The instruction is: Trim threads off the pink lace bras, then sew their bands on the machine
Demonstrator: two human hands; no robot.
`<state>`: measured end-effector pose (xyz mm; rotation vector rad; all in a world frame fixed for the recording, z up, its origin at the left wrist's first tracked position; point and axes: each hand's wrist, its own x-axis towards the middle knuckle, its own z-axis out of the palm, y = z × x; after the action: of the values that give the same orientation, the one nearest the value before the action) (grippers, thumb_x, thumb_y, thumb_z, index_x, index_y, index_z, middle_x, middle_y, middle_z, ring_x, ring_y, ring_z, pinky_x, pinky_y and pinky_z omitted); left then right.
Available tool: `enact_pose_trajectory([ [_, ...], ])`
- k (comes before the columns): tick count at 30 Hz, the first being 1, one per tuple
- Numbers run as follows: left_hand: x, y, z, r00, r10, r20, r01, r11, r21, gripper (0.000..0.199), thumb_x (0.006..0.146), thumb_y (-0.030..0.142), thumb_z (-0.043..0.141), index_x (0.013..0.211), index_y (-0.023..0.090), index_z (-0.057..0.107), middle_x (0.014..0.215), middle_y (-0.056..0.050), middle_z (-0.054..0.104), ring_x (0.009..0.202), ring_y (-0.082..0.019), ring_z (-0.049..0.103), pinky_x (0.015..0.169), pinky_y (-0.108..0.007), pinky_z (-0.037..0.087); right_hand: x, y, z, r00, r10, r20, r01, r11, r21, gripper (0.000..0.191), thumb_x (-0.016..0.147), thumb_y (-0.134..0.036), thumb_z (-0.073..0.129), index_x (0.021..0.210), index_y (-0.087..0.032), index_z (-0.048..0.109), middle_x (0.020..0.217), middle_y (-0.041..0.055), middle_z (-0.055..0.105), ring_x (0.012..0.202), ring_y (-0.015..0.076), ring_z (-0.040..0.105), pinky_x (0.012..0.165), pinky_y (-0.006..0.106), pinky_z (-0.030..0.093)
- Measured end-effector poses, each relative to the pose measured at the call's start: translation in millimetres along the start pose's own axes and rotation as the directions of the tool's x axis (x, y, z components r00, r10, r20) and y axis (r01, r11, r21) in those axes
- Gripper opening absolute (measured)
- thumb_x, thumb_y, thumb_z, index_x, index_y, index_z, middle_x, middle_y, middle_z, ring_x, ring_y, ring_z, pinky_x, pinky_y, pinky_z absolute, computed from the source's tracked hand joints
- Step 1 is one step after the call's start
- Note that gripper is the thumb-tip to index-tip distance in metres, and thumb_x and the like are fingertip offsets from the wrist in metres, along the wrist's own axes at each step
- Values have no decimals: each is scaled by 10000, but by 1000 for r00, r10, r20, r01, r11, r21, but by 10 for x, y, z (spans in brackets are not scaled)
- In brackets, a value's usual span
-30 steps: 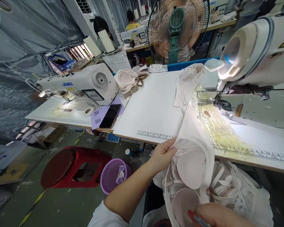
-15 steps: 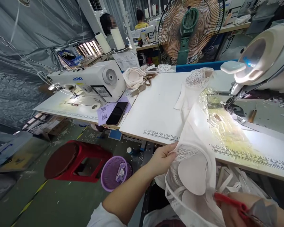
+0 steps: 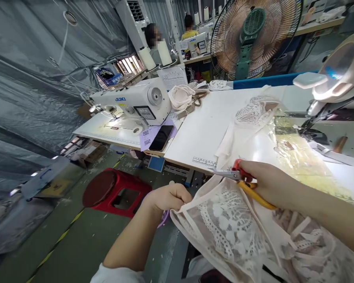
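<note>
A pale pink lace bra [image 3: 224, 220] is stretched out in front of me, its patterned cup facing up. My left hand [image 3: 168, 196] pinches one edge of it at the left. In my right hand [image 3: 267, 184] are scissors [image 3: 231, 174] with red and orange handles. Their blades point left and lie close over the bra's upper edge; whether they touch it I cannot tell. More lace pieces [image 3: 250, 112] rest on the white sewing table [image 3: 206, 122] behind, beside the right sewing machine [image 3: 339, 78].
A second sewing machine [image 3: 135, 102] stands at the left, with a phone [image 3: 162, 137] on purple paper in front of it. A red stool [image 3: 118, 192] is on the floor. Beyond the table stands a large fan [image 3: 253, 35]. Two people sit farther back.
The scissors have come up from the lower right to the bra's top edge, blades now pointing left. My left hand has moved left and down, and the bra's lace outside now shows.
</note>
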<state>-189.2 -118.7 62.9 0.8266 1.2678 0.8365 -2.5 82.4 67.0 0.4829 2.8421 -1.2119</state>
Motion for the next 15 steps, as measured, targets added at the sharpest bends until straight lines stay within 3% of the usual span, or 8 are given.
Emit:
enact_pose_trajectory([
  [4,-67,-120,-70,997,-17,-80,7,992,-130,78,463,170,635,491,138,701,455,-9,593,393,-99,424,428,-217,374,269,-60,245,985,-170,-43,166,983,-75,117,710,-153,401,726,-250,338,722,9,499,584,166,441,542,305,390],
  [7,-62,-219,-110,992,-24,-122,4,987,-158,90,427,186,643,479,136,697,463,-32,613,405,-119,459,439,-228,394,392,-47,356,971,-239,-30,237,970,-63,180,684,-106,399,717,-252,299,818,36,521,689,186,493,611,325,401],
  [11,-46,-319,-174,988,-1,-157,-21,991,-133,119,416,229,627,455,128,675,438,-52,597,385,-134,464,411,-238,366,343,-48,347,985,-164,62,167,985,-46,207,642,-61,450,695,-237,354,734,16,533,630,168,501,545,282,386],
  [15,36,-333,-274,972,68,-224,-87,993,-79,169,479,288,590,433,130,628,481,-45,575,420,-121,449,429,-235,350,-56,-117,283,984,-59,169,53,998,43,163,667,-104,513,657,-223,402,654,-14,526,570,137,472,485,234,368],
])
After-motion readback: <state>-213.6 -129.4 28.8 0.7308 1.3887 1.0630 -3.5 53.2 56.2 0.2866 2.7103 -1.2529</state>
